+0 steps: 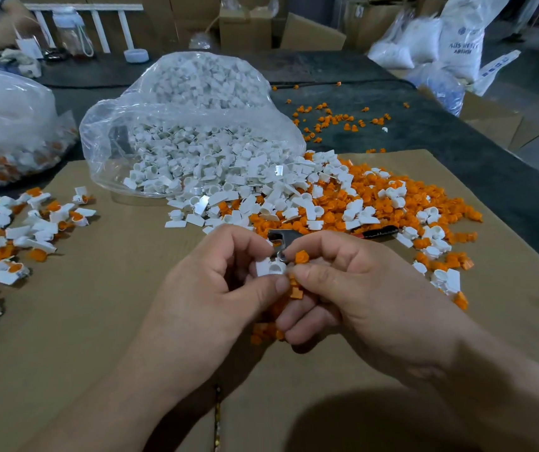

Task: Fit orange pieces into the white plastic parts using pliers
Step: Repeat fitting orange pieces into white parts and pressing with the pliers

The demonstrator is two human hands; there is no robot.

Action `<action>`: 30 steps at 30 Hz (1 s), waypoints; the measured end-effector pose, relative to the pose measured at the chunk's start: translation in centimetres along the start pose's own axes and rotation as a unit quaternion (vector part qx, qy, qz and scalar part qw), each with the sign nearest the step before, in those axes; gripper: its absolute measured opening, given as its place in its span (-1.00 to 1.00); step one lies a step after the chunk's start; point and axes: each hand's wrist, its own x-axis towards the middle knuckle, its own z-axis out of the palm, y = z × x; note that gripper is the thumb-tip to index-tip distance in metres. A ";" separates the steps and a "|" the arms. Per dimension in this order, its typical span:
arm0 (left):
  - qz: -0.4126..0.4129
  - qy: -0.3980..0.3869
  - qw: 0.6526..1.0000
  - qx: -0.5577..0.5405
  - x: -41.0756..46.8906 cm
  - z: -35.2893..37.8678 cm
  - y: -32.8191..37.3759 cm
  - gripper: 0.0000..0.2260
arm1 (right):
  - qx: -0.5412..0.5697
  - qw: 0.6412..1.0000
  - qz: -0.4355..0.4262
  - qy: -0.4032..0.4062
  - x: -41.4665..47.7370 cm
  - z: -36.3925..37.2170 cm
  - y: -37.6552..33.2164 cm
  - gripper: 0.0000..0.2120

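A small white part (269,268), likely light, stiff and slick, sits socket-up, pinched by its sides in the left hand (216,278) above the counter (98,321). The right hand (356,288) pinches an orange piece (301,257) just beside it, spares (295,291) curled in its palm. Pliers (283,237) lie behind the hands, among loose heaps (375,197).

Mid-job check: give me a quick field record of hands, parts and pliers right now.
left hand: pinches one white part
right hand: pinches one orange piece beside it; spare orange pieces in palm
pliers: lying behind the hands, not gripped
fit: orange piece not yet in white part
finished pile: on cardboard, left
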 end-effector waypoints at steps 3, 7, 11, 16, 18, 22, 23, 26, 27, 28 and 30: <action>-0.017 -0.008 1.000 -0.011 -0.1 -0.1 0.0 -0.73 | -0.158 0.986 -0.030 0.042 -0.3 -0.1 0.1 -0.85; -0.020 -0.013 0.999 -0.038 -0.1 0.0 0.3 -0.80 | -0.280 0.953 -0.075 0.088 -0.6 0.2 0.2 -0.84; -0.022 -0.006 0.997 -0.070 0.0 0.2 0.2 -0.79 | -0.275 0.952 -0.097 0.098 -0.6 0.1 0.1 -0.79; -0.005 0.016 0.991 -0.130 0.0 0.3 0.1 -0.78 | -0.163 0.983 -0.080 0.036 -0.5 0.1 0.0 -0.77; 0.003 0.016 0.991 -0.133 -0.1 0.2 0.2 -0.79 | -0.131 0.988 -0.073 0.025 -0.4 -0.1 0.1 -0.75; -0.027 0.007 0.984 -0.174 -0.2 0.2 0.0 -0.77 | -0.131 0.987 -0.067 0.065 -0.5 -0.2 0.2 -0.70; -0.032 0.006 0.984 -0.175 -0.1 0.2 0.0 -0.77 | -0.150 0.983 -0.069 0.077 -0.7 -0.2 0.1 -0.72; -0.051 0.012 0.983 -0.174 -0.1 0.3 -0.1 -0.80 | -0.279 0.948 -0.108 0.110 -0.9 -0.1 -0.2 -0.71; -0.055 0.014 0.983 -0.172 -0.1 0.3 -0.1 -0.83 | -0.331 0.929 -0.123 0.111 -0.9 0.0 -0.4 -0.69; -0.057 0.017 0.984 -0.168 0.0 0.4 -0.1 -0.87 | -0.381 0.909 -0.131 0.110 -0.9 0.2 -0.5 -0.66; -0.052 0.021 0.988 -0.142 0.0 0.5 -0.2 -0.87 | -0.467 0.866 -0.143 0.107 -0.9 0.7 -0.7 -0.63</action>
